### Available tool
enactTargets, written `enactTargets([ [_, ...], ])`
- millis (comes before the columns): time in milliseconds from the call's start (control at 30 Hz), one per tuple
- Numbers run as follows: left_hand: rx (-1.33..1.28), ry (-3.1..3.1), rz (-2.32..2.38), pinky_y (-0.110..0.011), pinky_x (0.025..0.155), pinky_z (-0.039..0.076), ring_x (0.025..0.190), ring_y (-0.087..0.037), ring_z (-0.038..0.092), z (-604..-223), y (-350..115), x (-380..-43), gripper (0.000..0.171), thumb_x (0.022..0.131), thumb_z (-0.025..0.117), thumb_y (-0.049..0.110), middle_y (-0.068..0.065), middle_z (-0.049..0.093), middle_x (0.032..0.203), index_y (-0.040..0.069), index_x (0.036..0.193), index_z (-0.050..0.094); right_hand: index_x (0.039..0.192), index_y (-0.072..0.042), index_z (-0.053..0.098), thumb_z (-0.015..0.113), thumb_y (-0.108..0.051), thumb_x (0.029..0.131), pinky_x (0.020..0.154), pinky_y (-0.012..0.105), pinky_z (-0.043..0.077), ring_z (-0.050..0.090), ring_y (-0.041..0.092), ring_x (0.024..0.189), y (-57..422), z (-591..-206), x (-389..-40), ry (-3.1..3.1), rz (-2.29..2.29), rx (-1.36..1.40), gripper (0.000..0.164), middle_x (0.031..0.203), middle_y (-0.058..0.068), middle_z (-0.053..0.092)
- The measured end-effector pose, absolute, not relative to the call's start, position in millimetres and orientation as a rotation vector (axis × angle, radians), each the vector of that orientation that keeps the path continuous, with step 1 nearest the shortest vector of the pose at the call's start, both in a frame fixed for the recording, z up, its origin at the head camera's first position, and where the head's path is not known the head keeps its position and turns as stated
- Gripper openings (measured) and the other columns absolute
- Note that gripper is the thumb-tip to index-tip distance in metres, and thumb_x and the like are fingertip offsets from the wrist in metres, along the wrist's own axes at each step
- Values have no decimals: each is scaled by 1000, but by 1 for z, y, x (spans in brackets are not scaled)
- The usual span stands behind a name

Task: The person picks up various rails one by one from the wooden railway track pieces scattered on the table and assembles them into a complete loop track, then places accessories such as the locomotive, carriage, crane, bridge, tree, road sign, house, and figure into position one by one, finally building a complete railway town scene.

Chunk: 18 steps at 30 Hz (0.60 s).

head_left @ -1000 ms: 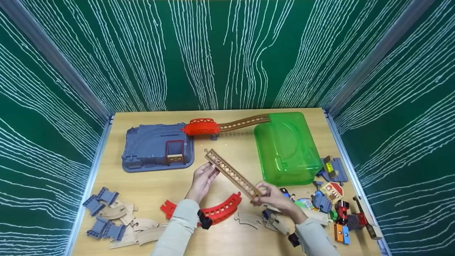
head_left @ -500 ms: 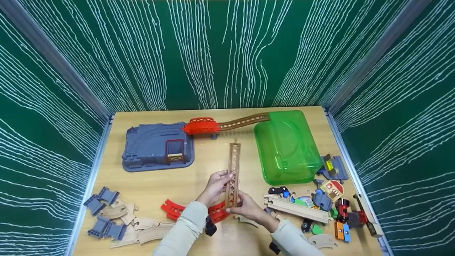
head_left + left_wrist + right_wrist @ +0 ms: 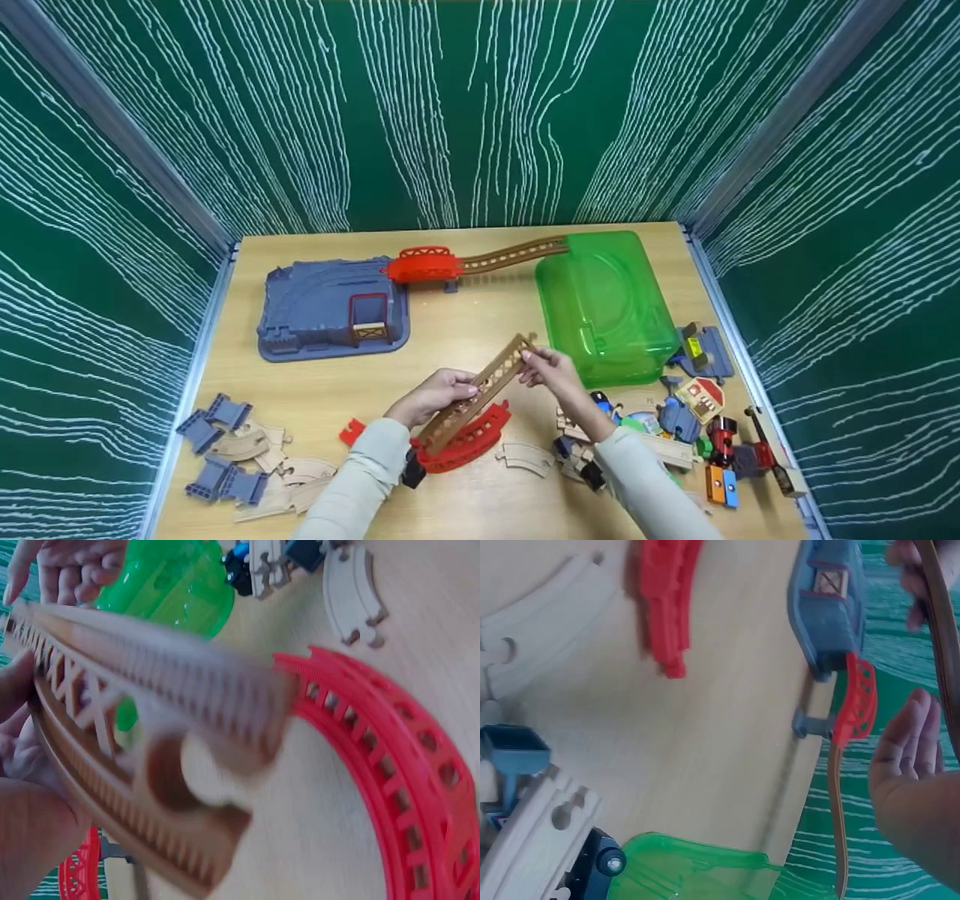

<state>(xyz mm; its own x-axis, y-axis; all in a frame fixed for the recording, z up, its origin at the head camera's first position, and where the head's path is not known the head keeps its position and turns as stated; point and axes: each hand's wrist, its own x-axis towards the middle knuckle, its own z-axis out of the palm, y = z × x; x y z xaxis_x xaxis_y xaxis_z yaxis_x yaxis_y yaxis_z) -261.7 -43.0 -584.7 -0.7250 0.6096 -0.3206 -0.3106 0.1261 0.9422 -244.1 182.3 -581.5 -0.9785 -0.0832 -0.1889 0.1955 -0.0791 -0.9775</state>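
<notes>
Fingers of the left hand are gripping a long, straight brown plastic track piece with lattice sides near its middle, thumb lying along it. Fingers of the right hand are staying relaxed and loosely bent at the piece's upper end, a fingertip apparently touching it; the right thumb's exact contact cannot be told.

The brown piece is sitting aslant in the air over the counter, its upper end pointing toward the green translucent plastic box. In the head view its lower end is overlapping a red plastic curved track; whether the two are touching cannot be told.

Just right of the red curve, a pale wooden curved track is lying flat. Farther out, a grey plastic block shaped like rockwork is standing at the back left. A red plastic arched bridge is spanning from it to a wavy brown track, which is reaching the green box. Grey plastic supports are lying at the left front.
</notes>
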Motion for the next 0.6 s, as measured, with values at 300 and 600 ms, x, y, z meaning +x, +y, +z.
enactTargets([
  [300,453,1924,1460,-23,68,47,80,-10,56,-576,-53,-264,47,78,66,16,-8,61,98,2,119,51,92,3,62,55,-15,86,51,28,51,61,19,55,211,-682,-276,1999,-2368,21,20,69,13,63],
  [600,766,2655,932,-34,78,44,93,-16,54,-578,-49,-271,51,68,73,24,0,57,106,15,115,55,95,5,58,54,-15,87,55,30,52,63,22,60,230,-690,-269,1896,-2455,247,22,75,17,64],
])
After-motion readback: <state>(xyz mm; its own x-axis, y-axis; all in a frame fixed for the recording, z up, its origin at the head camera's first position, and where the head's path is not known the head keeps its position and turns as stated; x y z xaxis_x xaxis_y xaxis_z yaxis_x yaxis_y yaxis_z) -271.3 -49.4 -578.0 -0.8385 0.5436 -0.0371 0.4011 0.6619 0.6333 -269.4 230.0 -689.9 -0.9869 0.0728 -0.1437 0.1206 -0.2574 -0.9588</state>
